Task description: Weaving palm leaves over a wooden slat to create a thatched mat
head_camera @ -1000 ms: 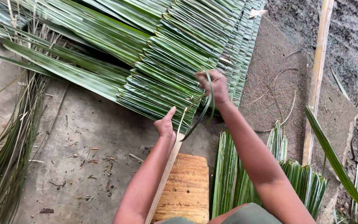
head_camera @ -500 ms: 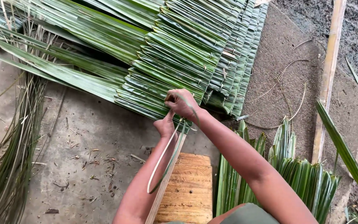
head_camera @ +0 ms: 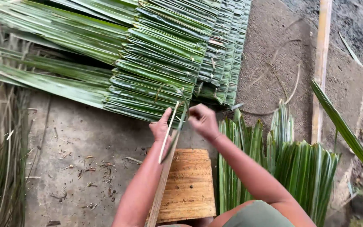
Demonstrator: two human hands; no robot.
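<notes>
— Palm-leaf panel (head_camera: 160, 54), layered and folded, filling the upper left and centre of the frame, lower edge just above both hands.

— And the hands?

— Left hand (head_camera: 161, 126) at centre frame, fingers pressed together around a thin pale strip (head_camera: 167, 133) against a long slat (head_camera: 164, 176); probably clamped so to keep the folded leaves from slipping. Right hand (head_camera: 203, 122) just beside it, fingertips pinching a narrow green strand (head_camera: 182, 110), drawn taut toward the panel's edge, seemingly as a tie.

— Anything underneath?

— Wooden block (head_camera: 190, 185) at lower centre, directly below the forearms, likely a seat or rest. Loose green leaves (head_camera: 282, 168) fanned out at lower right, within easy reach of that right hand.

— Further out?

— 1 bamboo pole (head_camera: 321, 71) running down the right side over bare ground. Bundle of thin leaf ribs (head_camera: 3, 168) along the left edge, well apart from the hands. Concrete floor (head_camera: 76, 151) littered with scraps.
</notes>
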